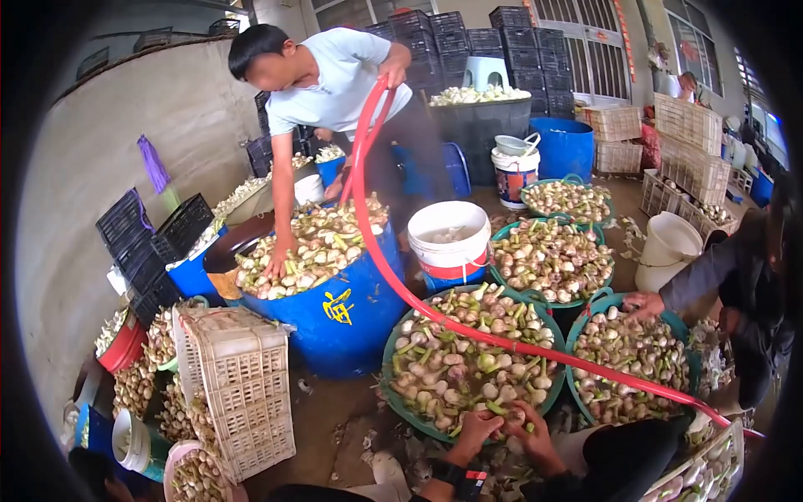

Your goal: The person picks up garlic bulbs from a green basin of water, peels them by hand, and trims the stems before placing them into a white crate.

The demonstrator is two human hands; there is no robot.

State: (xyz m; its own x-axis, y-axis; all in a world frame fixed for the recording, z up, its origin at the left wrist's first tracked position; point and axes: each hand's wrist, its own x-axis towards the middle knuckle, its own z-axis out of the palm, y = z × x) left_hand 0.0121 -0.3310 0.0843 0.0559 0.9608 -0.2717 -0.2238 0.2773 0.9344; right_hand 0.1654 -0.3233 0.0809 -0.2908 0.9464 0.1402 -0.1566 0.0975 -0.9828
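Observation:
Both of my hands are close together at the near rim of a round green tub [390, 373] filled with garlic bulbs [468, 358] in water, many with stems attached. My left hand [473, 435] is closed, with a dark band on its wrist. My right hand [534, 435] is curled in from the other side. Between the fingers is a garlic bulb [498, 409], partly covered by them. A red hose [468, 329] crosses above the tub.
A person [343, 92] holds the hose and reaches into a blue barrel [335, 322] of garlic. Another person's hand [644, 305] touches garlic in a second green tub [577, 322]. A plastic crate [242, 385], white bucket [450, 230] and black crates [523, 58] stand around.

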